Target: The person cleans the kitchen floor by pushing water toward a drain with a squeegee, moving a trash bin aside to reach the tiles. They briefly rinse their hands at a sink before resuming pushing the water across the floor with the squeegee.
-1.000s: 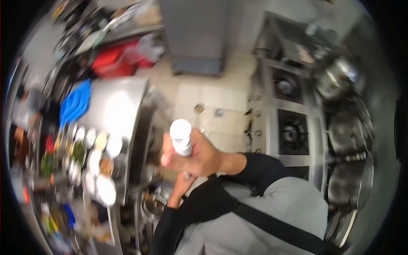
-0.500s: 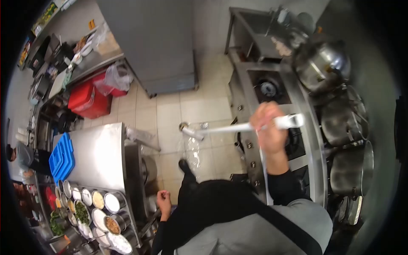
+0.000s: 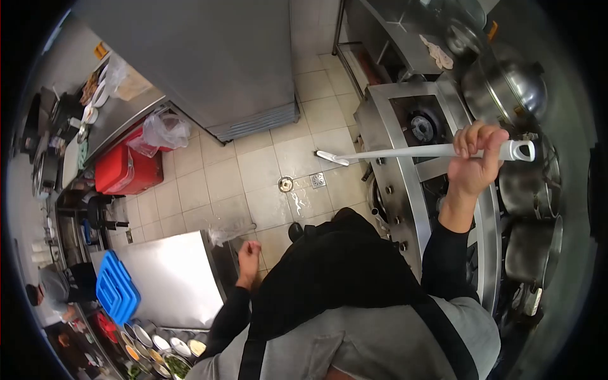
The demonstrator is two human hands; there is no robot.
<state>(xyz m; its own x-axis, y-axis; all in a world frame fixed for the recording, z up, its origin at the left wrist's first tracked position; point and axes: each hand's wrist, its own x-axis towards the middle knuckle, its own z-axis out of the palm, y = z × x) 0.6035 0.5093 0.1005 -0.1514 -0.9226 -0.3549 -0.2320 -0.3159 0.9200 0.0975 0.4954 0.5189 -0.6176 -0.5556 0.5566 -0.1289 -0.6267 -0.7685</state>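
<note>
My right hand is wrapped round the upper part of the white handle of a floor squeegee, close to its looped end, above the stove. The handle slants down to the left. Its narrow white head rests on the tiled floor beside the stove's front. Wet, shiny patches show on the tiles near a round drain cover and a square drain grate. My left hand hangs beside the corner of a steel worktop, fingers curled in, with nothing visible in them.
A gas stove runs along the right, with large pots behind it. A tall steel cabinet stands ahead. Red bins sit at the left. Blue lids lie on the worktop. Another person is at far left.
The squeegee head has moved right and forward across the floor, baring the round drain cover and grate. My right hand has shifted right and forward with the handle. The view has turned.
</note>
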